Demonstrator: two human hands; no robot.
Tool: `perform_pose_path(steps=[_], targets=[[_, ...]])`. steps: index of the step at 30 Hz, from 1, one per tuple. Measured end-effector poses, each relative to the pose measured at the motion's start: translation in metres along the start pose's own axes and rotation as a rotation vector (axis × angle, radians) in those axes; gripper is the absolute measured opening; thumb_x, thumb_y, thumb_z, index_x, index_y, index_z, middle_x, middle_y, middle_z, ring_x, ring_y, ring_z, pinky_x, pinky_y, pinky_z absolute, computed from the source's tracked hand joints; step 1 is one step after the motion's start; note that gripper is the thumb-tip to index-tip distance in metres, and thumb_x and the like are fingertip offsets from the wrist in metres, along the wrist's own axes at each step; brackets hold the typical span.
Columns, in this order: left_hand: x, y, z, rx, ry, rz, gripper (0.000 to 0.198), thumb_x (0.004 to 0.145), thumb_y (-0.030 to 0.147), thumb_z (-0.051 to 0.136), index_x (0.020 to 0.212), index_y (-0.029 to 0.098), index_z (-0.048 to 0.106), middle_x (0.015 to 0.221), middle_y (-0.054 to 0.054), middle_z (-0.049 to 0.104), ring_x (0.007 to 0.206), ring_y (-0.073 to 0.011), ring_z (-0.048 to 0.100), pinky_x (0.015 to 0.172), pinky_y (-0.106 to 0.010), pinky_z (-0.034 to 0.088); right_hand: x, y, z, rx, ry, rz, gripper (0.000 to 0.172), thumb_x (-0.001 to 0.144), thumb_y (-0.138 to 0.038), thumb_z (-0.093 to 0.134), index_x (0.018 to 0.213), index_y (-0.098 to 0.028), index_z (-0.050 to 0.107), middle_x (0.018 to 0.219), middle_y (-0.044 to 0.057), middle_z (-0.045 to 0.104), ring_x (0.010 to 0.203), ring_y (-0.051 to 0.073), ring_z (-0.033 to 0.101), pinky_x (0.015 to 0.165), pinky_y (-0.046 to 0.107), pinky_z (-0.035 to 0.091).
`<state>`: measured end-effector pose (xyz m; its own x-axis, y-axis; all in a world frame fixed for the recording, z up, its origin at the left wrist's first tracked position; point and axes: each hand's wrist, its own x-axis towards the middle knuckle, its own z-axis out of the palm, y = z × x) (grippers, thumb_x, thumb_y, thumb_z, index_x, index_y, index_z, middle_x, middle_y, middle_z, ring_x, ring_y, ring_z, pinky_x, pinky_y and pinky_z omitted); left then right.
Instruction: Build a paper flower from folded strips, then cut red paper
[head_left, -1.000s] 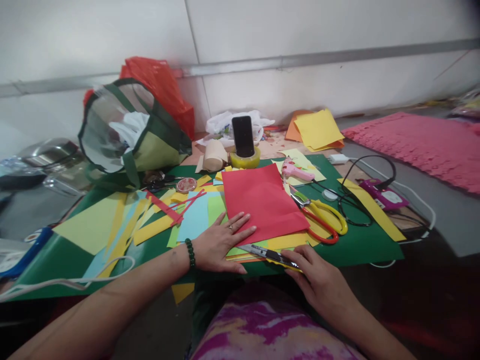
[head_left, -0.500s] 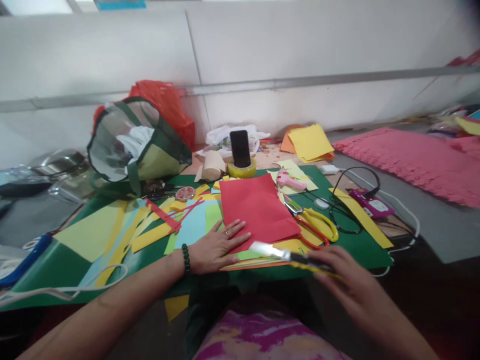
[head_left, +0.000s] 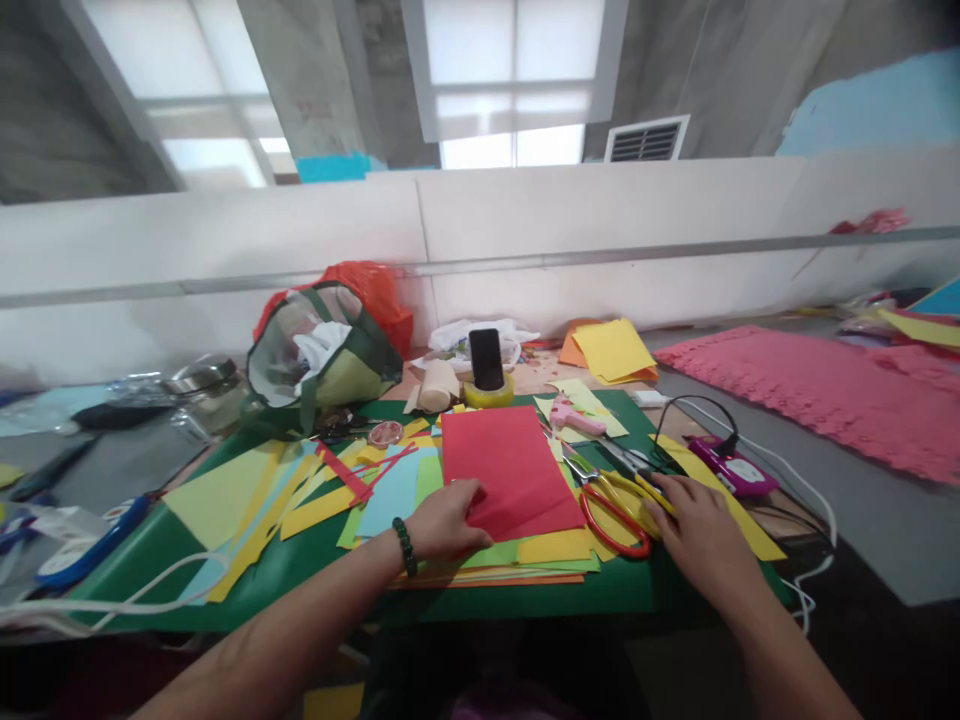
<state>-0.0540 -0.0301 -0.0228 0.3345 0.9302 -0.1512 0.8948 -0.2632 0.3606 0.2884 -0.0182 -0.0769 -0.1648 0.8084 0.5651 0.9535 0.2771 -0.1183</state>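
My left hand (head_left: 452, 520), with a green bead bracelet at the wrist, is at the lower left edge of a red sheet of paper (head_left: 510, 460). Its fingers are curled and its thumb lies near the sheet's corner; the fingertips' hold on the paper is partly hidden. At the right, my right hand (head_left: 694, 525) is closed on a utility knife (head_left: 637, 466), its blade end pointing away over the mat. Beside that hand lie scissors (head_left: 616, 520) with red and yellow handles. Yellow and green paper (head_left: 555, 547) shows beneath the red sheet.
A pink glue gun (head_left: 576, 415), a purple power box (head_left: 731, 468) and cables lie behind the right hand. A phone (head_left: 486, 360) stands in a tape roll (head_left: 489, 391). Paper strips (head_left: 322, 505) cover the left of the green mat, near an open bag (head_left: 352, 355).
The camera view has tilted up. My left hand has gone from flat on the red sheet to curled at its edge. My right hand has carried the knife away from the sheet, beside the scissors.
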Motion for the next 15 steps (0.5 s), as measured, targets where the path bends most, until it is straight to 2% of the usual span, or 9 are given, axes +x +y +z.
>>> perform_pose_path(steps=[4, 7, 9, 11, 12, 15], targets=[[0.002, 0.004, -0.002, -0.001, -0.026, 0.000, 0.022, 0.068, 0.037, 0.072, 0.075, 0.019, 0.061, 0.079, -0.003, 0.062, 0.075, -0.0209, 0.058, 0.061, -0.028, 0.042, 0.020, -0.031, -0.029, 0.264, -0.131, -0.126, 0.028, 0.095, -0.037, 0.046, 0.112, -0.021, 0.062, 0.111, 0.012, 0.066, 0.104, 0.027, 0.063, 0.086, 0.040, 0.055], [0.003, 0.000, -0.002, -0.021, -0.055, 0.008, 0.023, 0.066, 0.034, 0.071, 0.060, 0.019, 0.056, 0.068, 0.001, 0.058, 0.066, -0.0167, 0.054, 0.057, -0.026, 0.038, 0.046, -0.056, -0.042, 0.406, -0.270, -0.226, 0.029, 0.093, -0.036, 0.049, 0.115, -0.023, 0.062, 0.118, 0.011, 0.065, 0.109, 0.027, 0.062, 0.090, 0.041, 0.053], [0.005, -0.007, -0.004, -0.046, -0.062, 0.007, 0.024, 0.063, 0.036, 0.073, 0.058, 0.019, 0.056, 0.060, 0.003, 0.055, 0.060, -0.0153, 0.052, 0.055, -0.025, 0.037, 0.071, -0.070, -0.037, 0.483, -0.347, -0.244, 0.034, 0.091, -0.039, 0.053, 0.121, -0.024, 0.061, 0.125, 0.012, 0.063, 0.116, 0.029, 0.058, 0.095, 0.045, 0.049], [0.009, -0.014, -0.011, -0.074, -0.013, 0.014, 0.028, 0.058, 0.040, 0.077, 0.068, 0.019, 0.063, 0.064, 0.001, 0.058, 0.065, -0.0182, 0.055, 0.059, -0.026, 0.041, 0.103, -0.082, -0.022, 0.561, -0.391, -0.211, 0.039, 0.088, -0.041, 0.058, 0.123, -0.023, 0.061, 0.125, 0.012, 0.063, 0.119, 0.030, 0.056, 0.100, 0.047, 0.045], [0.013, -0.018, -0.016, -0.091, 0.039, 0.023, 0.033, 0.058, 0.043, 0.078, 0.077, 0.019, 0.066, 0.073, -0.001, 0.062, 0.072, -0.0210, 0.057, 0.065, -0.029, 0.044, 0.121, -0.087, -0.011, 0.576, -0.387, -0.192, 0.039, 0.088, -0.040, 0.059, 0.123, -0.022, 0.061, 0.122, 0.012, 0.064, 0.116, 0.029, 0.058, 0.100, 0.046, 0.045], [0.039, -0.029, -0.033, -0.178, 0.240, 0.063, 0.047, 0.073, 0.040, 0.066, 0.114, 0.018, 0.063, 0.110, -0.010, 0.064, 0.100, -0.0280, 0.057, 0.090, -0.038, 0.044, 0.177, -0.101, 0.031, 0.588, -0.355, -0.126, 0.036, 0.093, -0.035, 0.056, 0.124, -0.018, 0.058, 0.123, 0.013, 0.063, 0.111, 0.026, 0.060, 0.097, 0.045, 0.047]])
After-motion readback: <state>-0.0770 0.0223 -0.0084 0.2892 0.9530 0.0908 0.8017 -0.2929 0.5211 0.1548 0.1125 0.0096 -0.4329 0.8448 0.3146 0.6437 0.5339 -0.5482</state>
